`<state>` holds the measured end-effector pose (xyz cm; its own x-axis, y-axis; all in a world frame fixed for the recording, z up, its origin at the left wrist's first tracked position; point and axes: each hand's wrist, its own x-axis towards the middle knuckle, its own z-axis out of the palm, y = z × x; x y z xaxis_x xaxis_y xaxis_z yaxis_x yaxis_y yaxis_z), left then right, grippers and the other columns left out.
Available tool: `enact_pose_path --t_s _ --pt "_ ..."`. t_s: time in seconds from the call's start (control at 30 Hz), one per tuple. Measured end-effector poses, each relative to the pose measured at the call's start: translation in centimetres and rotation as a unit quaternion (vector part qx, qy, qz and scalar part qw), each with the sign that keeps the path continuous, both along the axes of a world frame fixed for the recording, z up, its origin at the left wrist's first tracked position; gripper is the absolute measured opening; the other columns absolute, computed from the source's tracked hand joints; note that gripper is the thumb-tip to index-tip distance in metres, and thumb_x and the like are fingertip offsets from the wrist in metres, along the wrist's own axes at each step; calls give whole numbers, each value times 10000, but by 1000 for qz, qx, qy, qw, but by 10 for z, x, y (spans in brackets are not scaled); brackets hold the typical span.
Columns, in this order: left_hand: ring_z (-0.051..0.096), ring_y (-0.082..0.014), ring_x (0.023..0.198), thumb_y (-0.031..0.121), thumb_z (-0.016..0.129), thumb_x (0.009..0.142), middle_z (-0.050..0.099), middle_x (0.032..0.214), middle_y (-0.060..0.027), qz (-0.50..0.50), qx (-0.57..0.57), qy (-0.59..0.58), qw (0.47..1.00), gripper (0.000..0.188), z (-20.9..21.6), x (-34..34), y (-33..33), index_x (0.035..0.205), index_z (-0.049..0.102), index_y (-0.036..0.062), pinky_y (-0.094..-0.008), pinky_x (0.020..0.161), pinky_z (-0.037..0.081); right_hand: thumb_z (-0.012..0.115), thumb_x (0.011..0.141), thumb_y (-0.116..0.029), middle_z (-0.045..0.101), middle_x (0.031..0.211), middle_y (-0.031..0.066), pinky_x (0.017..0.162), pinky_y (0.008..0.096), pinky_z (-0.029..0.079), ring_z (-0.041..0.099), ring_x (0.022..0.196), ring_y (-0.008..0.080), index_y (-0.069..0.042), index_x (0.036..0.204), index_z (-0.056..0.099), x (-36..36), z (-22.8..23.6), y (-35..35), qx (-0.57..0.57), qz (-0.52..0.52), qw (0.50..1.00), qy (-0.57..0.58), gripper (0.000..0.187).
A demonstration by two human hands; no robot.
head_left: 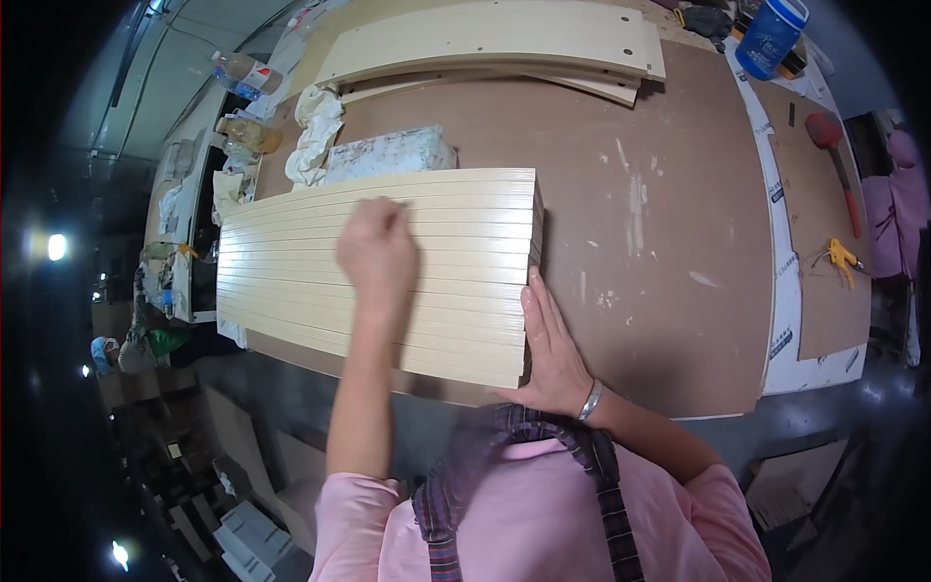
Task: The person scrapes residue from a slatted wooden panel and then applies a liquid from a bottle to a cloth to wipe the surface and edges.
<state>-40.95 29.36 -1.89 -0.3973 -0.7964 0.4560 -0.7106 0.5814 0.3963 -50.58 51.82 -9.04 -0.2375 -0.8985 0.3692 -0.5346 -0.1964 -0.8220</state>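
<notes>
A row of pale cream wooden strips (pixel 465 262) lies side by side on the workbench, their ends lined up at the right. Over the middle of the strips is my left hand (pixel 376 247), its fingers curled closed; a small dark bit shows at the fingertips, too small to name. My right hand (pixel 555 349) rests against the strips' right end near the front corner, its fingers stretched out and lying along that side. A white block with dark smudges (pixel 388 153) sits just behind the strips, beside a crumpled cream cloth (pixel 315 131).
Long pale boards (pixel 485 34) are stacked at the back of the brown bench top (pixel 659 242). On the right are a blue container (pixel 771 39), a red-headed mallet (pixel 824 131) and a yellow air gun (pixel 841 257). Plastic bottles (pixel 242 76) stand at the far left.
</notes>
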Motion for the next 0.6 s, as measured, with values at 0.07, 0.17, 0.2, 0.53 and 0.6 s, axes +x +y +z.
enact_pose_path --t_s 0.07,0.17,0.2,0.53,0.6 --pt "619 -327 710 49 713 776 624 763 -119 -121 -3 -39 992 72 7 -34 38 755 644 57 -419 625 486 861 684 -485 130 1585 356 1178 565 246 212 1458 519 22 1558 104 2 -18 -2 -34 -20 999 4 1262" --pt "603 -290 646 22 737 775 590 720 -125 -131 -7 -3 991 98 15 -48 33 773 639 22 -365 599 476 813 690 -597 146 1581 352 1161 600 247 242 1436 525 10 1554 135 6 -29 -2 -63 -29 998 8 1255" --pt "605 -290 649 25 738 775 591 723 -125 -93 5 -2 996 98 15 -48 19 774 641 23 -365 599 477 796 691 -633 153 1577 354 1155 609 248 252 1428 529 5 1554 139 6 -32 -7 -74 -34 997 12 1259" --pt "610 -306 647 66 724 780 603 715 -105 1 43 -12 999 98 15 -59 14 734 640 48 -402 598 476 793 686 -649 196 1561 338 1122 629 276 305 1384 521 -81 1564 178 11 -49 -14 -118 -41 992 -24 1213" --pt "606 -304 641 67 737 775 604 717 -104 -30 38 -4 999 100 11 -61 24 741 645 47 -398 597 472 792 689 -650 201 1559 332 1119 629 284 308 1383 517 -91 1561 189 15 -50 -14 -123 -37 991 -37 1198"
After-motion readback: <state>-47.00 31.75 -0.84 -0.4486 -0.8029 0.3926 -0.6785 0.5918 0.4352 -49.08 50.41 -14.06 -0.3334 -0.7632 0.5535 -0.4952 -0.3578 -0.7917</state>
